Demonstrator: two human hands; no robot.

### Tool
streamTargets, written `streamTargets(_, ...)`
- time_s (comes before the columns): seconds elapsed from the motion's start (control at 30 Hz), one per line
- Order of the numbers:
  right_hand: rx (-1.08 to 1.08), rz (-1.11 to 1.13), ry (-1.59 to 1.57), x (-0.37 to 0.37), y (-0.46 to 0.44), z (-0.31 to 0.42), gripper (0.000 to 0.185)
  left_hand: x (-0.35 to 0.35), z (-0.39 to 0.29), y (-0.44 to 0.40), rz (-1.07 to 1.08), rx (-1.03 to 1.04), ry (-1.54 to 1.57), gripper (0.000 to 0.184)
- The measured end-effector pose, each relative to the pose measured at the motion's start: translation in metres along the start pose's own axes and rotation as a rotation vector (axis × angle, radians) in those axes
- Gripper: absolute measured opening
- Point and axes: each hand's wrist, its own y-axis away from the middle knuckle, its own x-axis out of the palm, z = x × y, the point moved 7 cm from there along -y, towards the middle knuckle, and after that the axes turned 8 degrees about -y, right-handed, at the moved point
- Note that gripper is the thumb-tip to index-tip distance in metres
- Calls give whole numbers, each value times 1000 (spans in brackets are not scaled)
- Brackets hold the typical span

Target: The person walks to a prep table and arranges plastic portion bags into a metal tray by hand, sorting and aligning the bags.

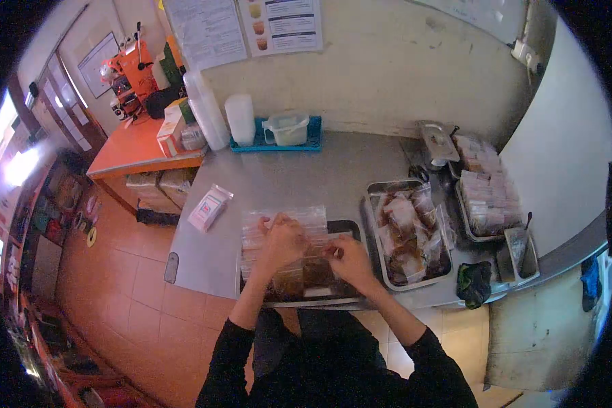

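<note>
A metal tray (357, 246) in front of me holds clear plastic zip bags with brown contents, their flat tops lying in an overlapping row (251, 239) on the left. My left hand (283, 242) rests over these tops, fingers bent and closed at the upper edge of a brown-filled zip bag (317, 273). At the right end of that edge, my right hand (349, 261) pinches the plastic between thumb and fingers. The exact grip of the left fingertips is partly hidden by the hand itself.
Right of my hands, a second tray (447, 266) holds loose brown-filled bags. Beyond it stands a tray of stacked packets (486, 197). A black-green cloth (474, 284) lies near the front edge. A pink-white packet (211, 207) lies left; a blue tray (313, 136) holds containers behind.
</note>
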Motion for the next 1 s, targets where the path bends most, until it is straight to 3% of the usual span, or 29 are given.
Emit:
streamTargets(0.13,-124,-71,120,-3,-3,6,12,-11,-3,2,-50,-26,32,19)
streamTargets(0.27,-72,-87,98,5,-3,-5,11,-6,0,2,-21,25,39,19)
streamTargets(0.37,-13,-19,112,10,-2,-10,21,16,4,1,49,124,61,17)
streamTargets(0.57,-80,-169,154,-16,5,15,30,-19,-6,2,53,-33,40,16)
streamTargets(0.63,-27,-405,441,-64,15,31,26,-18,-4,5,-49,-9,80,15)
streamTargets(0.67,-32,-402,444,-71,19,20,26,-14,-3,5,-53,-12,82,15)
streamTargets(0.73,120,-505,888,-81,34,-13,39,-5,0,5,-81,-19,97,15)
streamTargets(0.83,218,-384,733,-73,38,-47,39,9,8,3,-72,-14,104,14)
streamTargets(1.0,326,-412,495,-80,37,-61,31,0,6,4,-47,-18,137,12)
